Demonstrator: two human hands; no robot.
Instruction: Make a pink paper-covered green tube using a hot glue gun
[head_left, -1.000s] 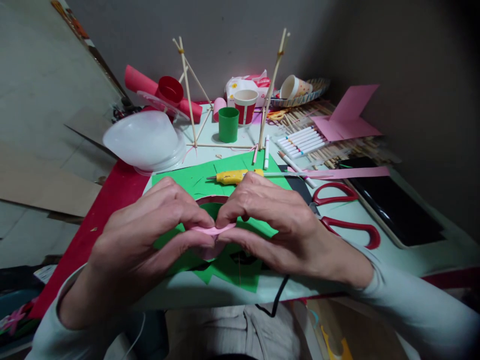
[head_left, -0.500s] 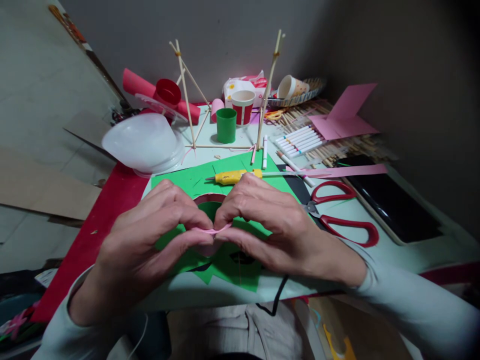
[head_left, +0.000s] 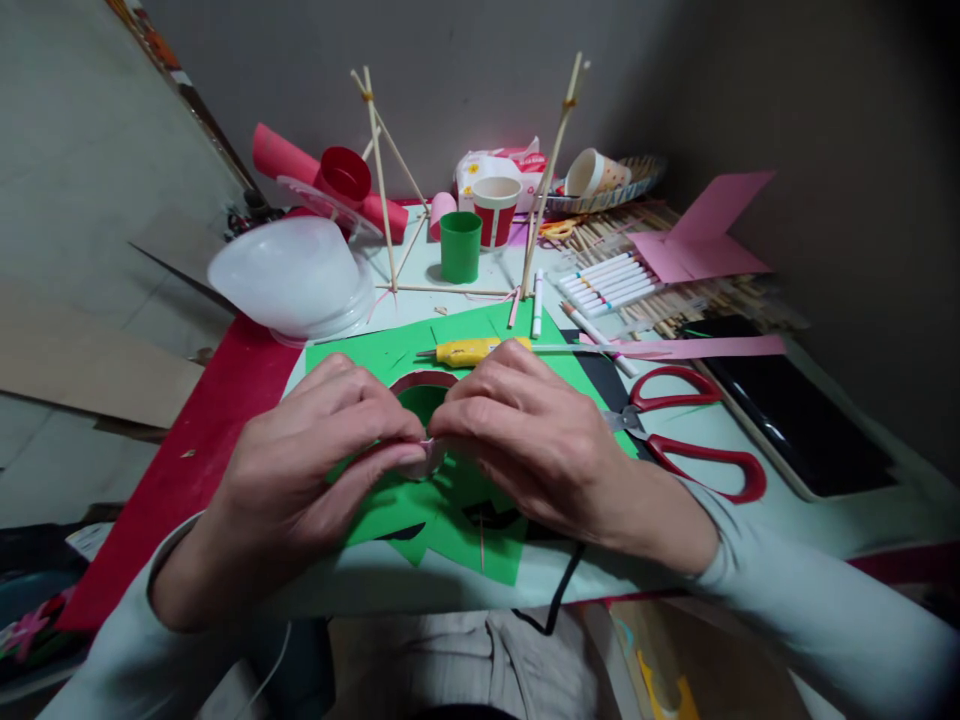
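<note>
My left hand [head_left: 315,460] and my right hand [head_left: 540,440] meet at the fingertips over a green paper sheet [head_left: 465,520]. Between them they pinch a small pink paper strip [head_left: 429,455], curled tight and mostly hidden by the fingers. Just behind the fingertips a round hole in the green sheet [head_left: 421,398] shows a dark red rim. A yellow-handled tool [head_left: 472,351] lies on the green sheet beyond my right hand.
Red-handled scissors [head_left: 690,440] lie right of my right hand, with a black tablet [head_left: 795,420] beyond them. Farther back stand a stick frame [head_left: 450,180], green cup [head_left: 459,246], red-and-white cup [head_left: 495,210], white bowl [head_left: 289,275], marker set [head_left: 607,283] and pink paper [head_left: 705,235].
My fingertips have drawn closer together and the pink strip, stretched flat between them before, is now curled into a tight bundle. The hands sit slightly farther forward over the hole.
</note>
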